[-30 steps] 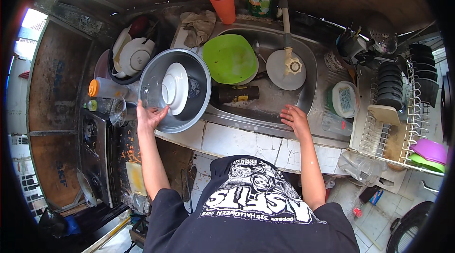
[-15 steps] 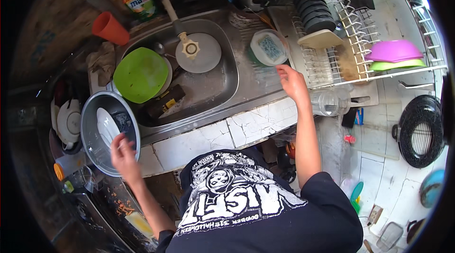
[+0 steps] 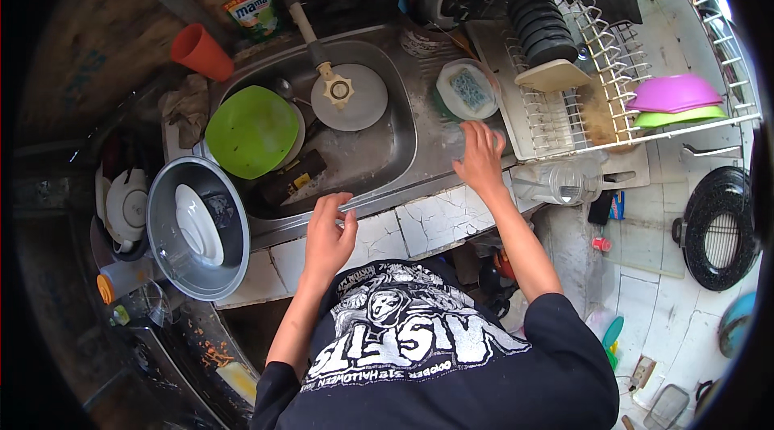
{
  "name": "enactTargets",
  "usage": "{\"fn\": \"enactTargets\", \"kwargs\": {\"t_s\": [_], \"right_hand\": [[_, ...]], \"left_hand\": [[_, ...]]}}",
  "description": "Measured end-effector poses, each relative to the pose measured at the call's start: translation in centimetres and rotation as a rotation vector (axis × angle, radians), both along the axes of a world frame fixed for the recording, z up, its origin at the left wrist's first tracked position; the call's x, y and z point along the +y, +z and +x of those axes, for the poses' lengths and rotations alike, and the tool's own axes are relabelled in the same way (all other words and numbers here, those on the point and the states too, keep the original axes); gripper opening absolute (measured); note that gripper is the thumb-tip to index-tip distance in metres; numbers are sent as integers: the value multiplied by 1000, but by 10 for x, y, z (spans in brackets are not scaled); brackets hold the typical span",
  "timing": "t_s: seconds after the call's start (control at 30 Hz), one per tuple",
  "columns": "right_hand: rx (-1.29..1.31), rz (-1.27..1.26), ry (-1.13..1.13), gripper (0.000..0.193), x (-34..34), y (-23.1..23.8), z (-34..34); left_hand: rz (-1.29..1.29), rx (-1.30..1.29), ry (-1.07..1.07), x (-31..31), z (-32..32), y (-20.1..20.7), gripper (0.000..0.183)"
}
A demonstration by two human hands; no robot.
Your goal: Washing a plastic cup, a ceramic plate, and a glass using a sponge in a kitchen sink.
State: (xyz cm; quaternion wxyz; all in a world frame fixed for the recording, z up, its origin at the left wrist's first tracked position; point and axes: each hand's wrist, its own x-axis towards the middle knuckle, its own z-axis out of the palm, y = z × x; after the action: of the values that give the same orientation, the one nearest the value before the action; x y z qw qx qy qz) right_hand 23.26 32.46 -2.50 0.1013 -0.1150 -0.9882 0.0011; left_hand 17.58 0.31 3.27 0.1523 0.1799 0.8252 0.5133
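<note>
My left hand (image 3: 329, 236) hovers over the tiled counter edge (image 3: 379, 238) in front of the sink, empty, its fingers loosely bent and the thumb apart. Over the steel drainboard, my right hand (image 3: 482, 157) has spread, curved fingers and holds nothing visible. Its fingertips are close to a round tub (image 3: 468, 90) with a bluish-white scouring pad or sponge in it; I cannot tell if they touch. In the sink (image 3: 379, 152) lie a green square plate (image 3: 251, 132), a grey-white round plate or lid (image 3: 355, 99) under the tap, and a dark block-shaped thing (image 3: 292, 178).
A grey basin (image 3: 165, 249) at the left holds white dishes. An orange cup (image 3: 201, 53) and a soap packet (image 3: 254, 14) stand behind the sink. On the right are a white dish rack (image 3: 601, 79) with dark plates, pink and green bowls (image 3: 674, 94), and a clear jar (image 3: 556, 182).
My left hand has moved right, from the grey basin to the counter edge before the sink. My right hand has shifted slightly left and down. The white dish now shows more fully in the basin.
</note>
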Motion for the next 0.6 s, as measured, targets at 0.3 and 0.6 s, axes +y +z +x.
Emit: {"fn": "enactTargets", "kwargs": {"t_s": [0.3, 0.6], "right_hand": [[230, -798, 47, 86, -76, 37, -85], [-36, -717, 91, 86, -109, -37, -171]], "left_hand": [[-45, -39, 83, -14, -4, -26, 24], [-41, -60, 101, -8, -11, -22, 24]]}}
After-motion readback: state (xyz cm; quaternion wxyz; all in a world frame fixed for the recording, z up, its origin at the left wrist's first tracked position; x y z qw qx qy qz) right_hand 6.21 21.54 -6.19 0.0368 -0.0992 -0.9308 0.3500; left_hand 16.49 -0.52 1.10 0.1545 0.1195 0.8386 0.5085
